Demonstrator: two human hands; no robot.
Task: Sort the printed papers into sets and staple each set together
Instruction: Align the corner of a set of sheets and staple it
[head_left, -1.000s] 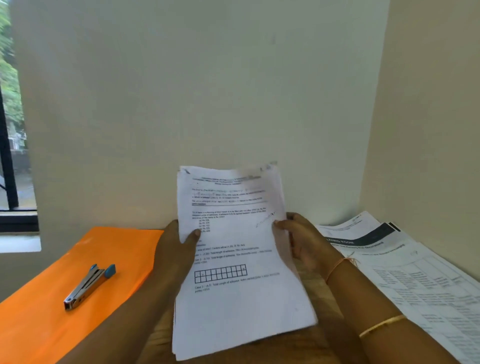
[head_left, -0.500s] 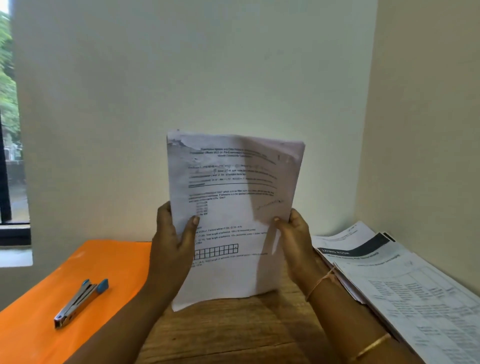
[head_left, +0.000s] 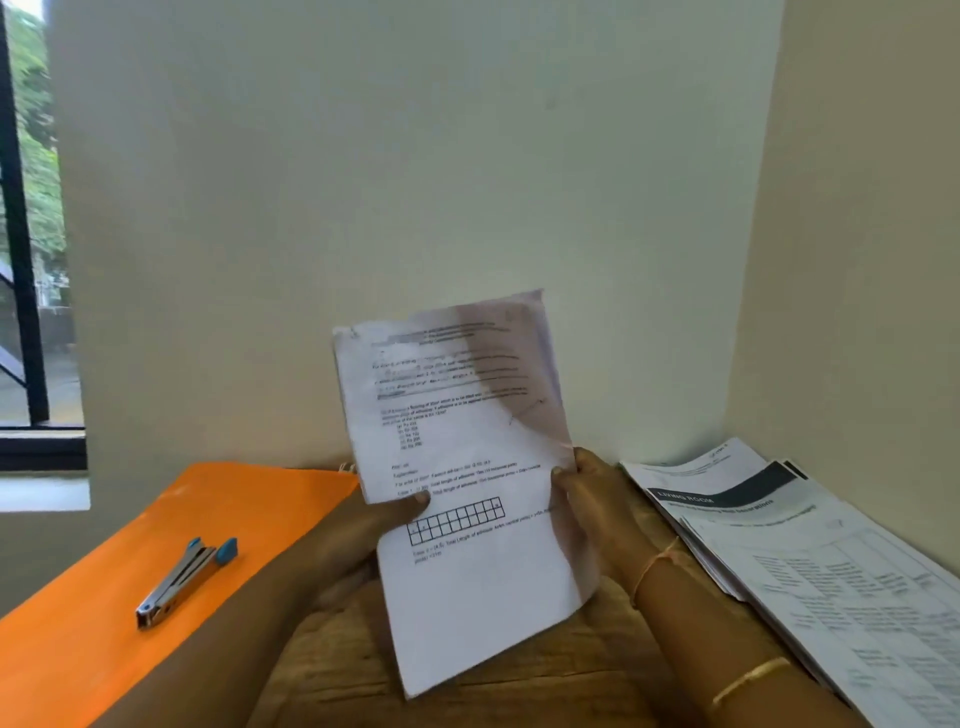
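Step, judged: squaring one paper set (head_left: 467, 493), held tilted above mid-bench (head_left: 545, 693). Left hand (head_left: 374, 525) pinches its left edge; right hand (head_left: 592, 499) grips its right edge. Next: free one hand for the stapler (head_left: 184, 584), lying left on the orange folder (head_left: 104, 649).

The printed sheaf (head_left: 467, 597) is raised and tilted; silver-blue stapler (head_left: 182, 584) lies left, paper pile (head_left: 831, 571) right.

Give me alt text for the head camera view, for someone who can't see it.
The left hand and right hand hold printed papers up, tilted, over a wooden table. A stapler lies on an orange folder to the left; a paper pile sits on the right.
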